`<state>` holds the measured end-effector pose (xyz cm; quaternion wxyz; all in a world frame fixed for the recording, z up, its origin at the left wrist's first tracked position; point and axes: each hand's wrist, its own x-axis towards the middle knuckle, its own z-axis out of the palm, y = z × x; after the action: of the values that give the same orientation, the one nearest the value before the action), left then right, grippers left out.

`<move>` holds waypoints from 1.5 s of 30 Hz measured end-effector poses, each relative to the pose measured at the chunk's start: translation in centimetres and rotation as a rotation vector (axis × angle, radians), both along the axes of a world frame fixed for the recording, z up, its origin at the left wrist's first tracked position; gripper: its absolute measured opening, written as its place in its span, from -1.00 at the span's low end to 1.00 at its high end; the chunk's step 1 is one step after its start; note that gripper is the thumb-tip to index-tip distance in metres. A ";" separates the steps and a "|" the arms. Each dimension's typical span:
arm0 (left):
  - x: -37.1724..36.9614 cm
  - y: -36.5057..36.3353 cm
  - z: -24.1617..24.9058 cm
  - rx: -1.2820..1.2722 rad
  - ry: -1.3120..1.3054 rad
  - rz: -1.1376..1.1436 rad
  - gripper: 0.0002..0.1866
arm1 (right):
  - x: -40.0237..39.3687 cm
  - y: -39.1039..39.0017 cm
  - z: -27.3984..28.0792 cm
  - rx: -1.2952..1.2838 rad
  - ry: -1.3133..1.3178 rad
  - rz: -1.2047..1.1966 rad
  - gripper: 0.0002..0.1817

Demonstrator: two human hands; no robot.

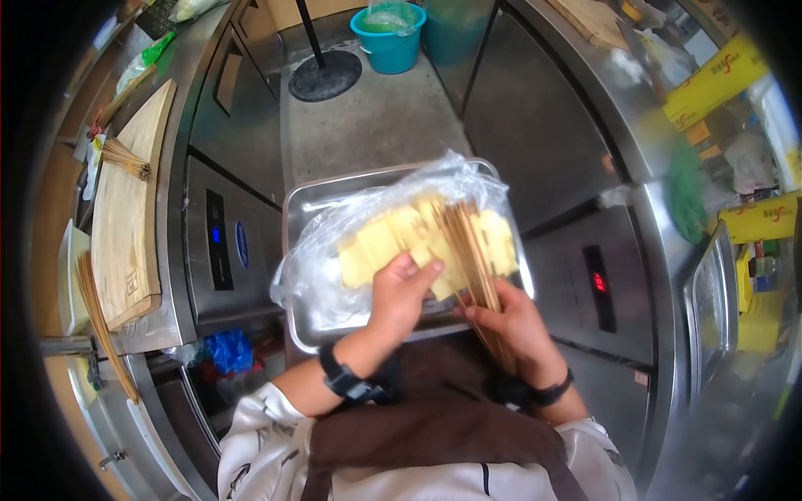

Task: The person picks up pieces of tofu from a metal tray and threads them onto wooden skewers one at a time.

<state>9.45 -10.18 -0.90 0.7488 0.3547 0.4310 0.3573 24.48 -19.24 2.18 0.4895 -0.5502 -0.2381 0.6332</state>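
A metal tray [322,334] rests in front of my body, lined with a clear plastic bag [317,250]. Pale yellow flat pieces [376,244] lie in the bag, overlapping one another. My right hand [514,326] is wrapped round a bundle of thin wooden sticks [468,250], which slants over the right part of the yellow pieces. My left hand [401,292] is at the near edge of the pieces, thumb and fingers drawn together; whatever lies between them is too small to name.
Steel cabinets stand left [238,250] and right [576,284]. A wooden board [125,225] with stick bundles [125,159] lies on the left counter. Beyond the tray are a teal bucket [391,52] and a round black base [326,79]. Yellow boxes [718,79] are at right.
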 end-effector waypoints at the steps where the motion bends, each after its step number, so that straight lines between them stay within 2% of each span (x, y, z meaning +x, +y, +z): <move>1: 0.0 0.1 -0.4 0.017 0.016 -0.001 -0.88 | -0.1 -0.1 0.1 0.010 -0.053 0.007 -0.71; 5: 0.1 0.4 -1.0 0.038 0.097 -0.001 -0.88 | 0.0 -0.5 0.1 0.172 -0.189 0.028 -0.73; 10: -0.2 0.5 -0.7 0.039 0.140 -0.015 -0.89 | -0.4 -1.2 -1.6 0.194 -0.237 -0.054 -0.75; 11: -0.1 0.4 -0.3 0.047 0.191 -0.015 -0.90 | 0.1 -1.3 -2.7 0.080 -0.427 0.137 -0.74; 12: -0.6 0.7 -1.0 0.056 0.177 -0.011 -0.90 | 0.1 -0.8 -1.3 0.036 -0.365 0.190 -0.68; 13: -1.3 1.1 -1.3 0.028 0.194 -0.073 -0.87 | -0.1 -1.0 -1.2 0.081 -0.100 0.108 -0.67; 14: -1.0 1.4 -1.3 0.093 0.180 -0.094 -0.78 | -0.3 -0.4 -2.3 0.116 -0.096 0.119 -0.68; 15: -1.1 2.2 -2.2 0.120 0.177 -0.156 -0.71 | 0.0 0.1 -3.7 0.258 -0.181 0.170 -0.70; 16: -0.8 2.0 -1.6 0.109 0.076 -0.171 -0.66 | 0.3 0.6 -4.2 0.229 -0.106 0.253 -0.72; 18: 0.5 1.7 1.7 0.137 0.334 -0.160 -0.69 | 0.6 0.6 -5.1 0.241 0.062 0.158 -0.75; 21: -1.3 2.1 0.3 0.105 0.359 -0.189 -0.72 | -0.7 0.1 -4.3 0.243 -0.024 0.141 -0.81; 24: -0.9 3.2 -1.4 0.099 0.381 -0.166 -0.72 | -0.6 1.6 -6.6 0.307 0.097 0.132 -0.85; 25: -1.1 3.6 -1.9 0.093 0.372 -0.184 -0.71 | -0.6 1.6 -6.8 0.333 0.016 0.129 -0.86; 28: -0.9 3.6 -1.5 0.078 0.380 -0.177 -0.68 | 0.0 1.1 -5.3 0.297 -0.100 0.133 -0.87; 34: -0.6 2.3 1.1 0.115 0.288 -0.230 -0.62 | -0.3 1.5 -5.7 0.274 -0.073 0.098 -0.87; 40: -1.5 3.3 -1.3 0.193 0.422 -0.248 -0.78 | -0.3 0.9 -4.8 0.257 -0.062 0.053 -0.86; 45: -1.2 2.3 -0.5 0.175 0.364 -0.200 -0.78 | -0.5 0.8 -4.6 0.254 -0.034 0.032 -0.85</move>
<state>8.21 -7.93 -1.39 0.6569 0.5179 0.4890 0.2473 23.99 -18.43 -2.47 0.5410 -0.4904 -0.3334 0.5964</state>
